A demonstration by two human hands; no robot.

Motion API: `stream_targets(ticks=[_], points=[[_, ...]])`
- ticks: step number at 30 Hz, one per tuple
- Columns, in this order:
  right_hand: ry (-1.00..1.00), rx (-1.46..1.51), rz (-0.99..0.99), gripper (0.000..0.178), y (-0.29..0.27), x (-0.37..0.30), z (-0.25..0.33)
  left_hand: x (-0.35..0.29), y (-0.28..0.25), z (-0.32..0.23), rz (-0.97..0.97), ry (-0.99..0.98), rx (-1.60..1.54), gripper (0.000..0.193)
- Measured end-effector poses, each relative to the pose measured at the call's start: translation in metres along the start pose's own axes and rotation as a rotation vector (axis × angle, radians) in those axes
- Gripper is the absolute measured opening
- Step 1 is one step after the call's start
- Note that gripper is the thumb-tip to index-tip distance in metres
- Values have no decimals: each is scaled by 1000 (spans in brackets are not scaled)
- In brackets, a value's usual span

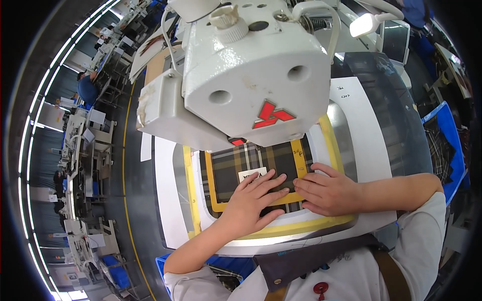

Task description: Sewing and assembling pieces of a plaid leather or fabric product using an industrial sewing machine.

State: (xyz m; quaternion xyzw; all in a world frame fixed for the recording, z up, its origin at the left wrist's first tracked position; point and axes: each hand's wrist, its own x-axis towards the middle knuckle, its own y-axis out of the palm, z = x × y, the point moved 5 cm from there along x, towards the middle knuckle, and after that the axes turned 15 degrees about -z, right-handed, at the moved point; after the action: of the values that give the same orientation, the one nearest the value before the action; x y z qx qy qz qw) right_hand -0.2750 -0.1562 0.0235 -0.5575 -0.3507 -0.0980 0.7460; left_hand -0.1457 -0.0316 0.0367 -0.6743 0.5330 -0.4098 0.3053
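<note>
Dark plaid fabric (228, 168) lies beneath the head of a white industrial sewing machine (251, 65), framed by a flat yellow rectangular frame (210, 178). On the fabric rests a small white label (249, 174) with dark print, partly covered by fingers. My left hand (248, 203) lies palm down with its fingers spread, the fingertips at the label and the fabric beside it. Close to its right, my right hand (329, 193) rests flat over the frame's right side and the fabric, fingers stretched out. Neither hand grips anything. The needle area is hidden behind the machine head.
Yellow tape (335, 143) edges the opening around the frame, on a white sheet (374, 173). A lit lamp (365, 25) hangs at the upper right. Blue bins holding plaid cloth stand at the right (454, 150) and below the table. Far left, a person (88, 88) sits among other workstations.
</note>
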Motion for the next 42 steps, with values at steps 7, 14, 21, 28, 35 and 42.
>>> stream_targets(ticks=[7, 14, 21, 28, 35, 42], points=[[24, 38, -15, 30, 35, 6, 0, -19, 4, 27, -31, 10, 19, 41], [54, 40, -17, 32, 52, 26, 10, -38, -12, 40, -58, 45, 61, 44], [85, 59, -55, 32, 45, 31, 14, -38, -23, 31, -78, 33, 85, 47], [114, 58, -100, 34, 47, 26, 10, -37, -20, 32, -105, 33, 106, 44], [167, 4, -195, 27, 37, 21, 20, -42, -15, 33, -61, -48, 124, 47], [230, -32, -169, 24, 41, 20, 23, -50, -6, 57, -93, -27, 266, 55]])
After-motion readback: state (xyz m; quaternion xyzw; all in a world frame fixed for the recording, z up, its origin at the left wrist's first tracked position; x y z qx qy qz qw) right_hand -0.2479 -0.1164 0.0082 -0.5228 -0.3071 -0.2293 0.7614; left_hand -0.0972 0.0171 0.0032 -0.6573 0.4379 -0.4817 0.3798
